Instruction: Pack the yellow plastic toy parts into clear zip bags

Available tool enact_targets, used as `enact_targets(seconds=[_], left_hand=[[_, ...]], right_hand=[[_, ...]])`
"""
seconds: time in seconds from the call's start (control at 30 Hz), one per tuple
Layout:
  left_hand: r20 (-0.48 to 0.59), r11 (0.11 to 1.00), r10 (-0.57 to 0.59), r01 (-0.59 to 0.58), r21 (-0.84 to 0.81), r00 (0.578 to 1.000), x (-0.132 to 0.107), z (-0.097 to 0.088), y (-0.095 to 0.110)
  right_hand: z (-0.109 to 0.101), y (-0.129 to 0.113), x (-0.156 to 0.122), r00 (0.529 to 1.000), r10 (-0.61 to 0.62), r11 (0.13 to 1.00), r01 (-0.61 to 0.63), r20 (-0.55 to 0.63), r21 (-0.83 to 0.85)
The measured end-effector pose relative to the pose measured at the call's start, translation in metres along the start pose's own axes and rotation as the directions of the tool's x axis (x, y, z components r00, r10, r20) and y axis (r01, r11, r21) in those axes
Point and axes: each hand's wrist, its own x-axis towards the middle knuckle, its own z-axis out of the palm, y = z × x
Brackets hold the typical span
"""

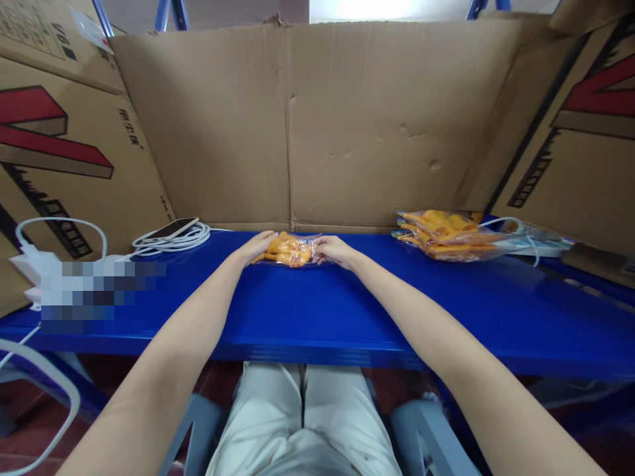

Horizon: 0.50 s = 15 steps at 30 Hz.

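Observation:
A clear plastic bag of orange plastic pieces (290, 251) lies on the blue tabletop near its back edge, between my two hands. My left hand (258, 247) grips the bag's left end, fingers partly hidden behind it. At the other end, my right hand (335, 250) has its fingers closed on the clear plastic. What the orange pieces are is too small to make out. Off to the right sits a pile of similar bags with orange pieces (441, 237), apart from both hands.
Tall cardboard (377, 132) walls in the back, with printed boxes (59, 152) on the left. A phone (173, 229) rests by a coiled white cable (193, 239). White plugs and cables stand at the left edge. The blue table (307, 317) ends just before my lap.

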Motion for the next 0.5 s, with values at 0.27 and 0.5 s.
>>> enact_targets(seconds=[0.27,0.5], left_hand=[[-0.003,0.998,-0.006,0.006,-0.062,1.0,-0.008,0.011,0.009],[0.053,0.992,0.109,-0.112,0.059,0.993,-0.007,0.02,0.007]], right_hand=[[-0.01,-0.004,0.008,0.988,0.011,1.0,-0.006,-0.156,0.028],[-0.021,-0.009,0.004,0.987,-0.155,0.961,0.138,-0.052,-0.238]])
